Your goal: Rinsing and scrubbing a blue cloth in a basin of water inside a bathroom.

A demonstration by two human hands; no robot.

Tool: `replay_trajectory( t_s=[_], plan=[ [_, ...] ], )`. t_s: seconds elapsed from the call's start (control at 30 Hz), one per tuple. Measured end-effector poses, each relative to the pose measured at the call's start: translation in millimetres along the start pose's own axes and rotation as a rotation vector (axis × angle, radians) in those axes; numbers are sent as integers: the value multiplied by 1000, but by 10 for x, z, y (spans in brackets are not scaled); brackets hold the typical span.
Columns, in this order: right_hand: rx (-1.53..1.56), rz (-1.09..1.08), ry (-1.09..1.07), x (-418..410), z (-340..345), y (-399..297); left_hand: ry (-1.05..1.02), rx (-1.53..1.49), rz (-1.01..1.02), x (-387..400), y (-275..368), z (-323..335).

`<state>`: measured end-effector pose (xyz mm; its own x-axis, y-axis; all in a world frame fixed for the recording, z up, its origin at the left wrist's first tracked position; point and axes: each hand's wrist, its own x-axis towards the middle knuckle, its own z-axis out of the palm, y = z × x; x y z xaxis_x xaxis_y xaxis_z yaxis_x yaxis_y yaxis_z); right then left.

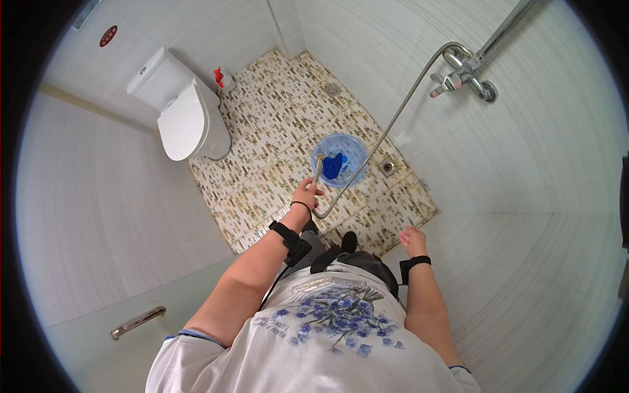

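Note:
My left hand [306,193] grips a flexible metal shower hose [397,115] close to its end. The hose's brass-coloured end fitting [320,157] reaches over the near left part of a translucent blue plastic basin [362,147]. Inside the basin lies a dark blue cloth [332,166], with small bright blue pieces beside it that I cannot make out. Whether water is running from the hose is too small to tell. My right hand [414,241] hangs apart at the right, near the wall, fingers loosely bent and holding nothing.
A white toilet [182,130] with its lid down stands at the left. Behind it sits a white bottle [227,82] with a red top. A chrome shower mixer [457,81] is on the right wall, and a floor drain [388,167] lies right of the basin. A metal door handle [138,322] is lower left.

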<state>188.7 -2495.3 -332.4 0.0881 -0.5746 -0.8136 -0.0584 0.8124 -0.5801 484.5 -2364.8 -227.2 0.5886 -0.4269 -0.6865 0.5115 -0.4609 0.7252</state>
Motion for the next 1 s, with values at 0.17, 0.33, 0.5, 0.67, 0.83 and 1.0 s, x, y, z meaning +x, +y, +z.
replay_trajectory(
  t_s=[0.17,0.33,0.5,0.67,0.83,1.0],
  plan=[
    [-41,7,50,-15,-57,27,77,-11,-20,-19,2,-131],
    [-52,38,25,105,-179,141,126,-143,-53,-8,-14,-223],
    [-44,46,31,54,-140,148,157,-155,-10,79,-118,-315],
    [-52,49,4,76,-180,204,158,-232,-16,97,-109,-365],
    [-47,53,38,7,-189,185,177,-297,-65,-11,42,-360],
    [-58,42,26,14,-204,179,173,-318,-35,29,25,-375]
  ],
)
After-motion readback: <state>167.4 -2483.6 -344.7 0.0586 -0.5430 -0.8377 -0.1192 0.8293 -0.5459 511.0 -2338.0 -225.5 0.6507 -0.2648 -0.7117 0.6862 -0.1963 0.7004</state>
